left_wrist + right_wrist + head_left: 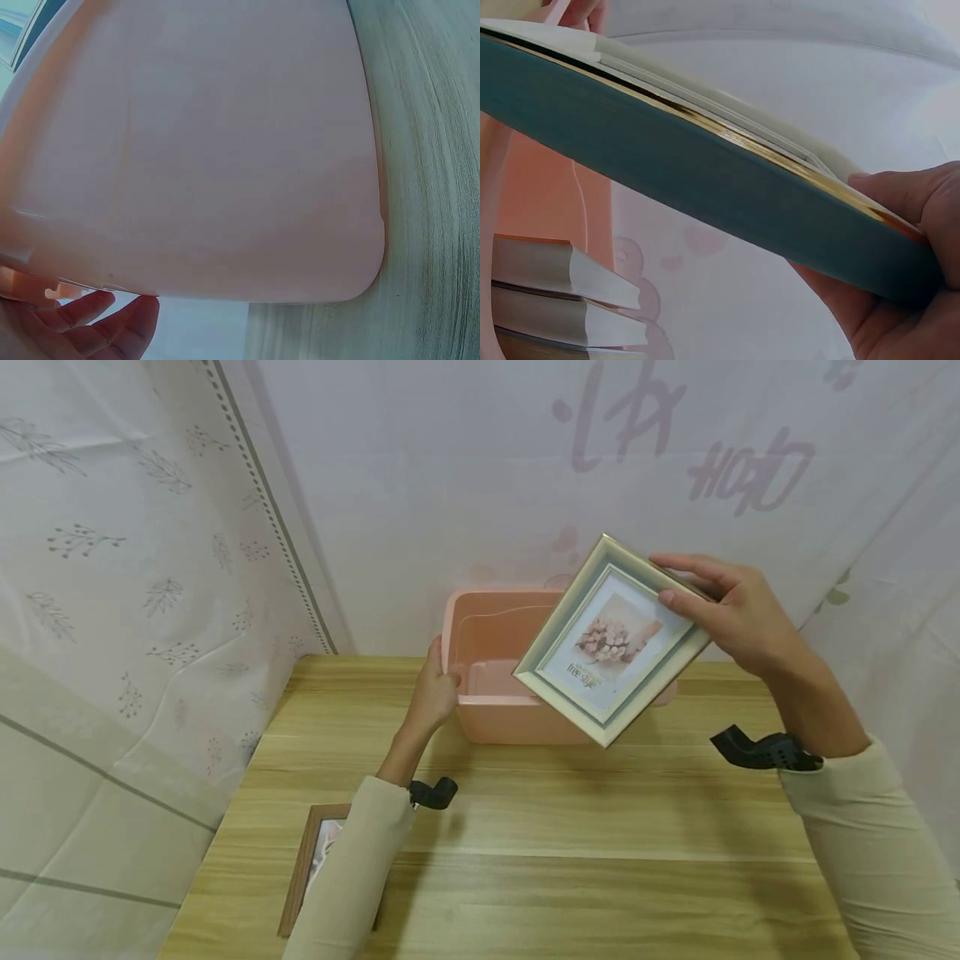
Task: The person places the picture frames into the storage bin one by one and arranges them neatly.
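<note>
My right hand pinches a cream-and-gold picture frame by its upper right corner, thumb on the front and fingers behind. The frame is tilted over the right part of a pink plastic basin, and hides that part in the head view. Flowers and lettering show on its picture; its dark side edge faces the right wrist camera. With my left hand I grip the basin's left end, the thumb over the rim. The left wrist view shows the basin's outer wall close up.
A brown wooden picture frame lies on the wood-grain table at front left, partly under my left forearm. Several stacked book-like things show by the basin in the right wrist view. A printed cloth hangs behind the table.
</note>
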`<state>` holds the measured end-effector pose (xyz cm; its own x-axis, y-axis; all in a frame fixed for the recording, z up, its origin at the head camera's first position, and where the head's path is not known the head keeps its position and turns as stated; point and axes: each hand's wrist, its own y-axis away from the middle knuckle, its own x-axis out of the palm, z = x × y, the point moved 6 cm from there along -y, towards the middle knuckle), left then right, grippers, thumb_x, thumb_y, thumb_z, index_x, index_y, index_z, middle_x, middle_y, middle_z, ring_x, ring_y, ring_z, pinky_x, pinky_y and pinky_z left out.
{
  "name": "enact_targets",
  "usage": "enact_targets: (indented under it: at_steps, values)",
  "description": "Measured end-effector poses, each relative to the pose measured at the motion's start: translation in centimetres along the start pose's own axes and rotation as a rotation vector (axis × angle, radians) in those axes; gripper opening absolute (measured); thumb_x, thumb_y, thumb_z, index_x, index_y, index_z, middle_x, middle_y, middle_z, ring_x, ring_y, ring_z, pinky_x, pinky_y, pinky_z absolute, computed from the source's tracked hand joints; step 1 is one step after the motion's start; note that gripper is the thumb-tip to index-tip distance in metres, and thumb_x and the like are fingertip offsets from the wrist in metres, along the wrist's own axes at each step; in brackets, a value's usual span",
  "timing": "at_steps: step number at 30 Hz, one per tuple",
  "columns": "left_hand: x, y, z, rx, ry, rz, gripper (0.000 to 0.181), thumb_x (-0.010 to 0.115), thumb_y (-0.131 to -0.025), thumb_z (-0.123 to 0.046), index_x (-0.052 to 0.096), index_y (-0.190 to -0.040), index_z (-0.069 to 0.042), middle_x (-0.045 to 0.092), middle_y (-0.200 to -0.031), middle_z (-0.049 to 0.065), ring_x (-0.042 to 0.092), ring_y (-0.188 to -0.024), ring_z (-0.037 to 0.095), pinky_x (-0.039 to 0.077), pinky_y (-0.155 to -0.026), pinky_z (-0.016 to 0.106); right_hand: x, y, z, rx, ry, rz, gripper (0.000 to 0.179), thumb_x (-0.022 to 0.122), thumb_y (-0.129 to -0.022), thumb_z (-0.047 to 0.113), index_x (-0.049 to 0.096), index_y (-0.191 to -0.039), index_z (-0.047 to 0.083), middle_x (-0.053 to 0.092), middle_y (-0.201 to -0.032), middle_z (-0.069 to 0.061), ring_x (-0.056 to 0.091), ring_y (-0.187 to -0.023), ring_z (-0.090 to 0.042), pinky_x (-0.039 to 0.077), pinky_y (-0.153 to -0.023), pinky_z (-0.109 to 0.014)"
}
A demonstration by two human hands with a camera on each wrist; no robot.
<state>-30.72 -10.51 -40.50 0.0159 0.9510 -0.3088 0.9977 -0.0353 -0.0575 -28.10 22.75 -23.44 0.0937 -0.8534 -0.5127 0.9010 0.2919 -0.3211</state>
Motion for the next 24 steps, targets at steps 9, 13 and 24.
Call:
enact_targets:
  at_steps: [9, 13, 24]
  values:
    - [-0.1, 0.0, -0.1, 0.0, -0.022, -0.01, 0.067, 0.04, -0.095, -0.001, 0.018, -0.158, -0.012, 0.037, -0.152, 0.024, 0.04, -0.136, 0.041, 0.034, -0.11, 0.058, 0.1, -0.2, 0.7, 0.001, 0.067, -0.032, 0.044, 0.061, -0.098, 0.013, 0.057, -0.142, 0.015, 0.07, -0.096, 0.011, 0.068, -0.073, -0.009, 0.055, -0.06, -0.02]
    - [0.0, 0.0, -0.1, 0.005, -0.019, -0.007, 0.067, 0.039, -0.095, -0.001, 0.018, -0.158, -0.012, 0.037, -0.152, 0.024, 0.04, -0.136, 0.041, 0.035, -0.11, 0.058, 0.2, -0.4, 1.0, 0.017, 0.064, -0.051, 0.045, 0.059, -0.099, 0.015, 0.054, -0.143, 0.017, 0.068, -0.104, 0.007, 0.069, -0.078, -0.007, 0.055, -0.062, -0.019]
    - [0.0, 0.0, 0.0, -0.006, -0.022, -0.006, 0.067, 0.039, -0.096, -0.002, 0.017, -0.159, -0.013, 0.035, -0.154, 0.022, 0.039, -0.137, 0.038, 0.034, -0.111, 0.058, 0.5, -0.8, 1.2, 0.069, -0.007, -0.087, 0.047, 0.054, -0.1, 0.012, 0.051, -0.146, 0.019, 0.054, -0.137, -0.024, 0.067, -0.086, -0.008, 0.057, -0.064, -0.021]
